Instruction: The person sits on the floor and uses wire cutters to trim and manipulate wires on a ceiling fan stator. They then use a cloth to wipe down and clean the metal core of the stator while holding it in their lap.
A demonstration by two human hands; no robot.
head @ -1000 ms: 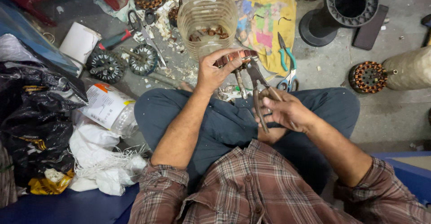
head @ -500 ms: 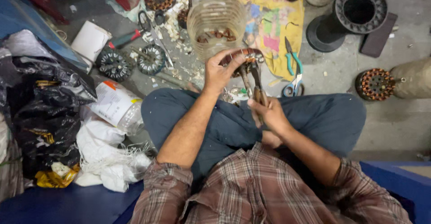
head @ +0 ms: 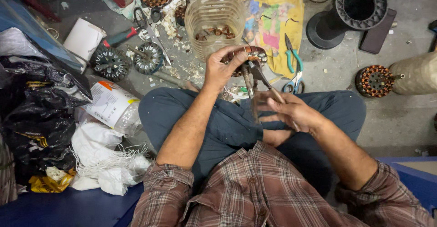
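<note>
Copper-wound stator (head: 248, 56), ring-shaped with reddish-brown coils, is held above the person's crossed legs, just in front of a clear plastic jar (head: 214, 20). Left hand (head: 221, 70) is clamped on the stator's near rim, fingers curled over the top. Right hand (head: 291, 111) is closed around the handles of metal pliers (head: 255, 79), whose tips meet the underside of the stator. The right hand is slightly blurred.

Surroundings on the concrete floor: green-handled pliers (head: 291, 61) lie on a yellow printed sheet (head: 273, 17) just right of the jar. Scissors (head: 148, 24) and two dark finned rotor discs (head: 129, 61) lie to the left, among white scraps. A second wound stator (head: 375, 80) sits well apart at right, near a black spool (head: 355, 8). A plastic bottle (head: 111, 106) and black bags (head: 36, 113) lie beside the left knee.
</note>
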